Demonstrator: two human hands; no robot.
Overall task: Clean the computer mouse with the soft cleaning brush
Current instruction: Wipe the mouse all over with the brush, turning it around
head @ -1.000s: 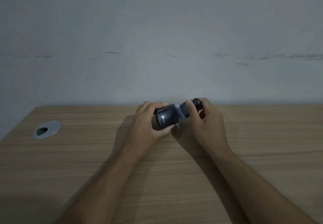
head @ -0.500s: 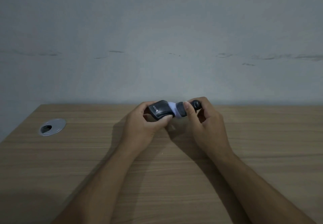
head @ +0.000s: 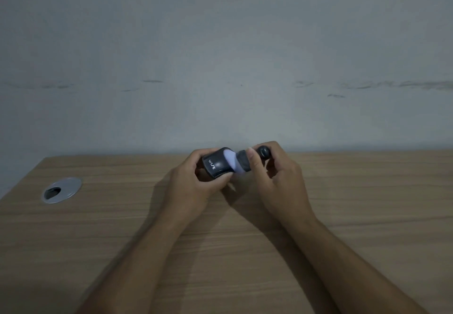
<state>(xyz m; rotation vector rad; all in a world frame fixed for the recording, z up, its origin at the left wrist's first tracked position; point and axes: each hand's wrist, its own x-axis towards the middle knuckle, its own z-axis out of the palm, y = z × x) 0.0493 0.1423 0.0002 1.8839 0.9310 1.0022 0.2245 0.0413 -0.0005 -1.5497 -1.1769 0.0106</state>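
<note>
The computer mouse (head: 215,165) is sitting just above the centre of the frame, lifted clear of the wooden desk (head: 367,215) and tilted so that its printed end is facing the camera. Holding it off the surface like this is likely meant to let the person turn any side toward the bristles. The left hand (head: 193,186) is cupping it from the lower left, fingers wrapping over the far side and the thumb pressing along the near lower edge, so the hand is clamped on the mouse body and bracing it against the push of brushing.

Directly right of the mouse, the soft cleaning brush (head: 241,164) is meeting it: the pale bristle tuft is touching the mouse's right-hand end, splaying a little against it. The right hand (head: 277,178) is pinching the dark handle, thumb on the near side close to the bristle collar and the other fingers curling round the rounded end of the handle. Gripping that close to the tuft probably gives finer control over short strokes.

The work appears to be mid-cleaning. Further out, in the left of the frame, a round metal cable grommet (head: 61,189) is set into the desk, well apart from both hands. Behind the desk a plain, scuffed wall (head: 220,56) is filling the upper half of the picture.
</note>
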